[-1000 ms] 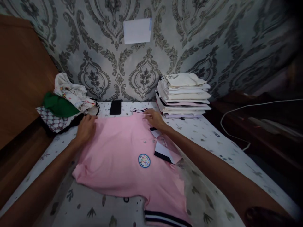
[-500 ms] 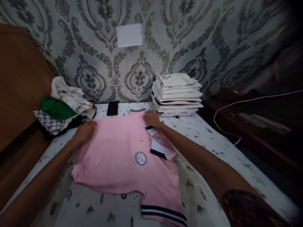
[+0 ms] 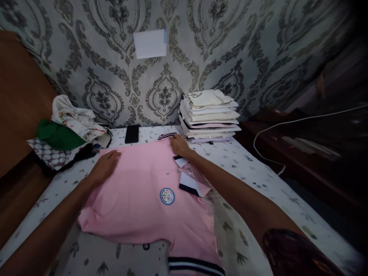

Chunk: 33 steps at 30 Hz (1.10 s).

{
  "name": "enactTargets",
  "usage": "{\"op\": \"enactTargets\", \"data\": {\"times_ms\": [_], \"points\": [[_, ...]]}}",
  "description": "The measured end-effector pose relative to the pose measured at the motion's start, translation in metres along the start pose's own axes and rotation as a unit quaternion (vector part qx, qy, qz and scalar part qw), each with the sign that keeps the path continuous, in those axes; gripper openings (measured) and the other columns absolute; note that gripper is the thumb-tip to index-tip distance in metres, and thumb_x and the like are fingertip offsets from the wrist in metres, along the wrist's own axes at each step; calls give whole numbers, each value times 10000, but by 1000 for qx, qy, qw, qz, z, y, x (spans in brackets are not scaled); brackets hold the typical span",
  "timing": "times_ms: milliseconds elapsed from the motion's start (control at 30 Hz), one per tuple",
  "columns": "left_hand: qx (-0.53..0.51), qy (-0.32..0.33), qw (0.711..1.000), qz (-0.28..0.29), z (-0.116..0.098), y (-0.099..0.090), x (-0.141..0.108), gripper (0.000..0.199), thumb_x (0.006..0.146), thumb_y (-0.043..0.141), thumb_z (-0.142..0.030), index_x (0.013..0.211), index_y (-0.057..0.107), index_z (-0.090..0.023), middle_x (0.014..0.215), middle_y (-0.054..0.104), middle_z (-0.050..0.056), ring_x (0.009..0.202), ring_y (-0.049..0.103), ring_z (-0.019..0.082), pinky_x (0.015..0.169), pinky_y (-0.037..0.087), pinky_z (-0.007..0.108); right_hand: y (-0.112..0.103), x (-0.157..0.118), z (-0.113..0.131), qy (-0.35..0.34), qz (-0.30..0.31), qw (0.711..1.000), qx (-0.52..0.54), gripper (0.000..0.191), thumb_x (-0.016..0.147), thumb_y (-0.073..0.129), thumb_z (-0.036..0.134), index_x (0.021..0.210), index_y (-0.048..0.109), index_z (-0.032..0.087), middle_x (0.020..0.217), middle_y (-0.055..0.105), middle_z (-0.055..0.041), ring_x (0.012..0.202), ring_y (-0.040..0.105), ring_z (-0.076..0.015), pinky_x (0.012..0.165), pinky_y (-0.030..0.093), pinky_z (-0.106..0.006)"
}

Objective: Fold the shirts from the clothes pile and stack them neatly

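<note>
A pink polo shirt (image 3: 138, 184) lies spread sideways on the bed, its collar with white and dark trim to the right and a round badge (image 3: 167, 196) on the chest. My left hand (image 3: 105, 165) rests flat on the shirt's far left corner, fingers stretched out. At the far shoulder, beside the striped sleeve cuff (image 3: 166, 135), my right hand (image 3: 179, 146) has its fingers closed on the fabric; the fingertips are partly hidden. The near sleeve, with a dark and white striped cuff (image 3: 195, 265), points toward me.
A stack of folded clothes (image 3: 209, 117) stands at the back right by the wall. A black phone (image 3: 132, 134) lies at the back, and a loose heap of clothes (image 3: 66, 132) sits at the left. A white cable (image 3: 255, 140) hangs beyond the bed's right edge.
My left hand has slid inward from the shirt's edge onto its fabric. The far sleeve cuff now looks bunched beside my right hand. The view has shifted slightly.
</note>
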State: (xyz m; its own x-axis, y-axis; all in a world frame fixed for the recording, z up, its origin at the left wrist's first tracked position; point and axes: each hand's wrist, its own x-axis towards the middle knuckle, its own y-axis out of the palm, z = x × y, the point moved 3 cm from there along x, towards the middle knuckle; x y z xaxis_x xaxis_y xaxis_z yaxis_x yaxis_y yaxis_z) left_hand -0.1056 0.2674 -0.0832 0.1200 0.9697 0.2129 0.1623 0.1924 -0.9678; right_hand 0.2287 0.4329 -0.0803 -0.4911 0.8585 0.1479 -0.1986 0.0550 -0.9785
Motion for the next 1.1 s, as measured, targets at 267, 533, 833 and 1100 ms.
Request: {"op": "enactTargets", "data": {"times_ms": [267,533,833,1100], "points": [[-143,13,988,46,-36,-42,-44,448,931,417,-453,1220,655,-208,1381,599,130,1298,543,302,1122,432,469,-36,-63,0,10,-33,996,76,415,951,409,122,1330,577,115,1300,597,-164,1226,538,-265,1071,423,-392],[-237,-60,961,130,-69,-79,-144,475,787,623,-620,1167,696,-344,1344,630,79,1214,602,321,933,548,387,-78,-260,60,-264,-59,936,226,222,991,522,308,1180,630,263,1267,615,-116,1179,586,-255,985,529,-465],[-225,-272,936,14,-35,-84,-198,448,832,492,-632,944,633,-221,878,703,40,818,645,233,664,501,290,-62,-354,77,-233,-54,952,189,568,946,616,379,1485,441,338,1350,617,-132,1204,612,-306,964,568,-497],[-277,-260,925,-29,-59,-81,-193,361,744,641,-578,751,601,-219,704,583,-8,636,525,163,566,412,267,-48,-365,78,-191,-139,959,157,467,947,501,164,1369,532,362,1187,699,-106,1039,703,-283,824,627,-467]]}}
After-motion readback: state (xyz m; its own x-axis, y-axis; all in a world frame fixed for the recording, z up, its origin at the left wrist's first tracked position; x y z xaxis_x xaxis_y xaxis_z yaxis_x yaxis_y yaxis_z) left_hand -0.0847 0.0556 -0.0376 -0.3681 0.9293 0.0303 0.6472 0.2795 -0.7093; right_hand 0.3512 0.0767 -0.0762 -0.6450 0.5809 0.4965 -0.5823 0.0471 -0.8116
